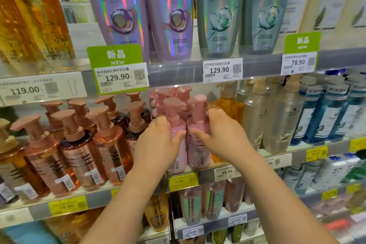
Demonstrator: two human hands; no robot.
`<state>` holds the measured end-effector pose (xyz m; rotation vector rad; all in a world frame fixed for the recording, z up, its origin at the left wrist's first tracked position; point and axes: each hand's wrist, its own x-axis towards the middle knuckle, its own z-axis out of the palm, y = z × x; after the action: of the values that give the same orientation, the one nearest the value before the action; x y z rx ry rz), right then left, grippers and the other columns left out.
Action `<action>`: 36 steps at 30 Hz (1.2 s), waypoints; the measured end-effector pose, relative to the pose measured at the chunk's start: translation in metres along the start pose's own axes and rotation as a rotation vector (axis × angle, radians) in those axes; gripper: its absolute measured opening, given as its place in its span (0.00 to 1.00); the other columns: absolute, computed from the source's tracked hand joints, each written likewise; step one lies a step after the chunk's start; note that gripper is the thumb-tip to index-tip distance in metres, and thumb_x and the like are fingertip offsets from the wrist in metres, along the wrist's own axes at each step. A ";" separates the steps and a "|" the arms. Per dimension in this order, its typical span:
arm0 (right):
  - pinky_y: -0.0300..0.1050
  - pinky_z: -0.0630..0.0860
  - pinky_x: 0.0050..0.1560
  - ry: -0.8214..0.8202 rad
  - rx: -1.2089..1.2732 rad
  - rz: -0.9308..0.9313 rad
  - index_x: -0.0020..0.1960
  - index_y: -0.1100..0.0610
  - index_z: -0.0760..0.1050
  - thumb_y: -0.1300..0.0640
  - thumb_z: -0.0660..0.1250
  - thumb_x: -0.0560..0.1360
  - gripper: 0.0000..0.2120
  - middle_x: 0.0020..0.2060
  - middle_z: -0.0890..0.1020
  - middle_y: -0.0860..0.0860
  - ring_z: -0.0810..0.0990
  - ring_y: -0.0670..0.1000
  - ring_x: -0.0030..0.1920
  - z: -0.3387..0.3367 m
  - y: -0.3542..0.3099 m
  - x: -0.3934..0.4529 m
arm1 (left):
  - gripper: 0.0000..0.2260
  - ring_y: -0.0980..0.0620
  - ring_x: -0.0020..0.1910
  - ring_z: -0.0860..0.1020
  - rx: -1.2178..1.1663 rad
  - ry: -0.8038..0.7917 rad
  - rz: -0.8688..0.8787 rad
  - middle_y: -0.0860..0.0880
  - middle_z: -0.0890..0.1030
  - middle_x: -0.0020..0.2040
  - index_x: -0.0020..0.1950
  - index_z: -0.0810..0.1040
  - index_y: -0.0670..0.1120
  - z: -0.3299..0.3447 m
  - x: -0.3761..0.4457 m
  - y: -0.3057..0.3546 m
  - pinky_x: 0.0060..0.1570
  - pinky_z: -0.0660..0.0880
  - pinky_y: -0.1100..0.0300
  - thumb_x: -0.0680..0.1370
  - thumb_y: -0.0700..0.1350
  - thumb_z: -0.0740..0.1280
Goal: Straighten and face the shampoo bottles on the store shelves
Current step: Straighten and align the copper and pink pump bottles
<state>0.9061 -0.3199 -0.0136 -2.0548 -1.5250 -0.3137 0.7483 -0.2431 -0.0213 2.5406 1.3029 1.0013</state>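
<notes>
Head view: my left hand (158, 140) grips left pink pump bottle (177, 128), fingers curled round it. My right hand (221, 134) grips right pink pump bottle (198, 136), fingers wrapped behind. Both bottles upright, touching, at front edge of middle shelf (227, 173), between copper bottles (79, 144) and amber bottle (229, 105).

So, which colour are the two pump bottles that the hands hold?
Pale pink, pump heads too. The left hand and right hand each grip one pink bottle; head view.
</notes>
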 end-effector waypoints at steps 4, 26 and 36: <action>0.51 0.76 0.45 -0.080 0.052 -0.039 0.63 0.52 0.69 0.44 0.67 0.76 0.20 0.54 0.79 0.52 0.81 0.58 0.52 -0.009 0.008 0.004 | 0.16 0.44 0.48 0.79 -0.016 -0.148 0.015 0.46 0.79 0.49 0.49 0.64 0.48 -0.014 0.006 -0.003 0.44 0.76 0.51 0.77 0.56 0.67; 0.55 0.79 0.53 -0.201 0.164 -0.031 0.71 0.53 0.65 0.44 0.65 0.79 0.25 0.59 0.81 0.52 0.81 0.55 0.56 -0.009 0.012 0.013 | 0.13 0.58 0.34 0.71 -0.071 -0.048 0.027 0.56 0.71 0.40 0.42 0.62 0.56 -0.023 -0.028 -0.008 0.28 0.65 0.60 0.77 0.57 0.65; 0.44 0.61 0.24 -0.011 -0.371 -0.024 0.54 0.58 0.68 0.30 0.61 0.73 0.31 0.36 0.78 0.52 0.76 0.56 0.33 -0.016 -0.014 0.006 | 0.12 0.57 0.34 0.72 -0.150 0.024 -0.041 0.54 0.75 0.39 0.43 0.64 0.54 -0.020 -0.034 0.000 0.29 0.68 0.59 0.77 0.54 0.66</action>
<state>0.8970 -0.3211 0.0067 -2.3207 -1.5924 -0.6370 0.7218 -0.2727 -0.0230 2.3891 1.2313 1.0802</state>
